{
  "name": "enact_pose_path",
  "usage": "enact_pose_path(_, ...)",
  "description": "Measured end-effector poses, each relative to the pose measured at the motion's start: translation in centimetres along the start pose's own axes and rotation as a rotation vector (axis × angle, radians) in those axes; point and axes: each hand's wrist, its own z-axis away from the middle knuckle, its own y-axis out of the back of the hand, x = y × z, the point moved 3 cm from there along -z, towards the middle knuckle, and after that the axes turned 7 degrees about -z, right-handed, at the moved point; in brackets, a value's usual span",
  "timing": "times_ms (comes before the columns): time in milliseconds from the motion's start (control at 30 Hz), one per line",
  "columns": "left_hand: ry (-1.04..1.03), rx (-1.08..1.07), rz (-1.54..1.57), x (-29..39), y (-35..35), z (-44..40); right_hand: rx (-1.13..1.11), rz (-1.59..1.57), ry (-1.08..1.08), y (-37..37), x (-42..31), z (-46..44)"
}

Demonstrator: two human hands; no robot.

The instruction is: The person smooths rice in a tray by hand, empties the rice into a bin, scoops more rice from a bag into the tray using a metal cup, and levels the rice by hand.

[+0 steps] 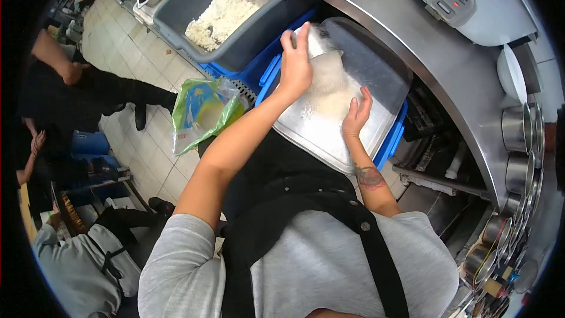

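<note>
My left hand (296, 62) grips a metal bowl (316, 42) by its rim, tilted over a large tray (294, 119). Whitish grains or powder (329, 91) spill from the bowl and lie heaped on the tray, blurred by motion. Beside the heap, my right hand (357, 113) is held with its fingers apart, palm turned toward the grains. Under the tray, the blue rim of a crate (390, 141) shows. An opened green and clear plastic bag (206, 109) stands left of the tray.
A grey tub (170, 23) holding white rice-like food (223, 17) is at the upper left. A steel counter (412, 35) curves past the right, bearing a rice cooker (471, 6). Metal pots (518, 129) line the right edge. Several people are at the left.
</note>
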Motion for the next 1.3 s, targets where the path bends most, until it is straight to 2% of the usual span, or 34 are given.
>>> enact_pose_path(133, -0.309, 0.166, -0.080, 0.9, -0.2, -0.4, -0.023, 0.022, -0.013, -0.2, -0.1, -0.1)
enact_pose_path(333, -0.695, 0.253, -0.095, 2.1, -0.1, -0.1, -0.035, 0.020, -0.009, -0.5, 0.4, 0.1)
enact_pose_path(433, -0.540, 0.269, -0.089, 2.5, 0.2, 0.1, -0.049, 0.042, -0.009, -0.4, -0.2, 0.0)
enact_pose_path(467, -0.450, 0.284, 0.000, 2.2, 0.2, 0.1, -0.057, 0.057, -0.010, -0.4, -0.4, 0.0)
enact_pose_path(567, 0.048, 0.216, 0.279, 0.5, -0.2, 1.1, -0.067, 0.066, -0.015, -0.3, -0.5, 0.2)
enact_pose_path(600, 0.152, 0.176, 0.297, -1.0, -0.6, 1.4, -0.079, 0.053, -0.017, -0.5, -0.1, 0.3)
enact_pose_path(633, 0.373, 0.084, 0.347, -2.5, -1.3, 2.3, -0.106, 0.091, 0.002, -0.5, 0.0, 0.3)
enact_pose_path(667, 0.508, 0.029, 0.417, -6.1, -4.6, 2.8, -0.162, 0.054, 0.009, -0.6, -0.2, 0.3)
enact_pose_path(700, 0.590, -0.092, 0.453, -6.4, -3.7, 4.1, -0.211, 0.032, 0.024, -0.6, -0.4, 0.4)
enact_pose_path(733, 0.847, -0.268, 0.879, -4.3, -0.1, 5.1, -0.252, 0.067, 0.128, -0.3, 0.4, 0.1)
enact_pose_path(767, 0.850, -0.305, 1.014, -5.5, -0.4, 6.2, -0.261, 0.057, 0.187, -0.5, -1.8, -0.3)
enact_pose_path(800, 0.876, -0.335, 1.058, -4.5, 1.6, 6.6, -0.334, 0.203, 0.270, -0.5, -3.4, -1.0)
enact_pose_path(867, 0.889, -0.388, 1.113, -5.0, 3.2, 7.6, -0.469, 0.116, 0.165, -1.9, -8.0, -2.1)
enact_pose_path(967, 0.851, -0.385, 1.077, -4.7, 5.7, 8.3, -0.687, -0.549, -0.445, -5.2, -9.1, -2.8)
enact_pose_path(1000, 0.799, -0.435, 1.059, -3.9, 8.1, 8.5, -0.616, -0.742, -0.796, -5.8, -8.8, -2.3)
enact_pose_path(1067, 0.650, -0.480, 0.958, -5.6, 10.6, 9.1, -0.725, -0.669, -0.894, -7.8, -8.4, -1.5)
enact_pose_path(1133, 0.503, -0.507, 0.823, -9.0, 14.0, 9.8, -0.794, -0.678, -0.994, -11.2, -11.0, -0.1)
enact_pose_path(1167, 0.227, -0.380, 0.565, -13.7, 14.1, 9.9, -0.913, -0.583, -1.081, -12.4, -10.2, 0.6)
enact_pose_path(1200, 0.111, -0.282, 0.328, -16.9, 16.9, 10.4, -0.980, -0.521, -1.112, -14.3, -10.8, 1.6)
enact_pose_path(1233, 0.468, -0.296, 0.379, -19.1, 21.1, 10.8, -1.042, -0.457, -1.145, -16.7, -11.7, 3.2)
enact_pose_path(1267, 0.585, 0.101, -0.001, -23.4, 22.1, 12.4, -1.100, -0.340, -1.110, -19.4, -11.8, 4.4)
enact_pose_path(1300, 0.806, 0.301, -0.295, -26.0, 23.5, 14.2, -1.159, -0.224, -1.071, -22.4, -12.0, 5.8)
